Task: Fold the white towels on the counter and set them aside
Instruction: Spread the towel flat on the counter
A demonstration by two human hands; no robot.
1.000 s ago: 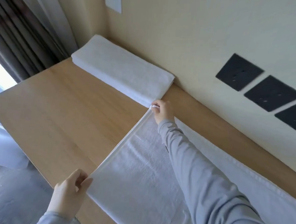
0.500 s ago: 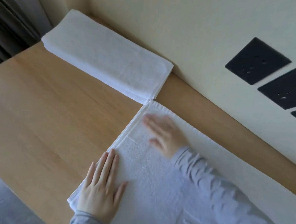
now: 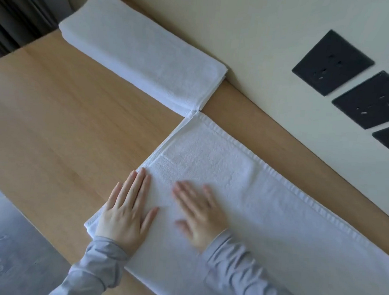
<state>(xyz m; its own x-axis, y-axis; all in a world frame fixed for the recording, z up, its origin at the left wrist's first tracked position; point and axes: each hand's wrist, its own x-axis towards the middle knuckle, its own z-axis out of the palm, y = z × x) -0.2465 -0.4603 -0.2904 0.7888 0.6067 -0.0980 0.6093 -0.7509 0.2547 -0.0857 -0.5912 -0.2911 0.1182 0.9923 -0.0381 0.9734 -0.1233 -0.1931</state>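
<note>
Pressed flat, fingers spread and gripping nothing: left hand (image 3: 125,213) and blurred right hand (image 3: 199,218), side by side on the spread white towel (image 3: 243,184). Beyond the fingertips, touching its far corner, lay the folded towel (image 3: 144,53) on the wooden counter (image 3: 65,121).

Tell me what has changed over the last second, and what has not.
Both hands let go of the towel's end corners and now lie flat on it. The right hand slid from the far corner back toward the near edge, beside the left hand, smoothing the cloth. The folded towel by the wall stayed put; the spread towel's far corner still meets it.
</note>
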